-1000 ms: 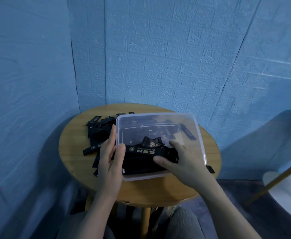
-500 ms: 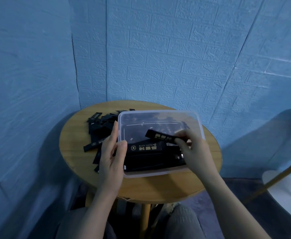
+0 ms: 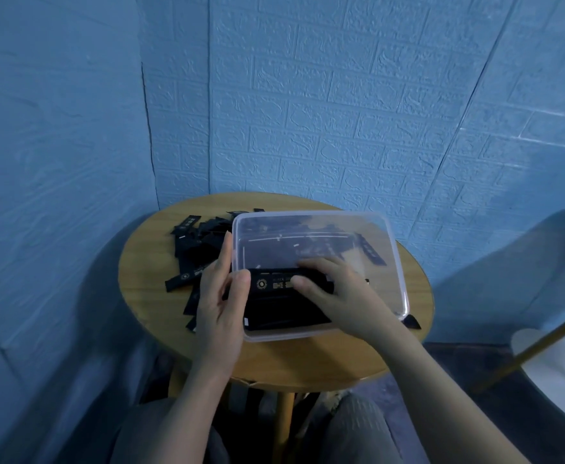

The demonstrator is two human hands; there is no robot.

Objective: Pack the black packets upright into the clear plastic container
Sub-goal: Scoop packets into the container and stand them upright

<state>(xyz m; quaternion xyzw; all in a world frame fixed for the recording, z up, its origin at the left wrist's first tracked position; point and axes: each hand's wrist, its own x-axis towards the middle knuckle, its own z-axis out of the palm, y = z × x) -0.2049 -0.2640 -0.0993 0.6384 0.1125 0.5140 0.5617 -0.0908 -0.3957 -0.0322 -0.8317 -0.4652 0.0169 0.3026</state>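
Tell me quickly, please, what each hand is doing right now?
Left hand: open, steadying the clear container at its left wall.
Right hand: open, fingers pressing the row of black packets inside.

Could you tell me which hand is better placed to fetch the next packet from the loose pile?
Probably the left hand: it rests at the container's left wall, right beside the loose pile. The right hand is inside, on the packed packets.
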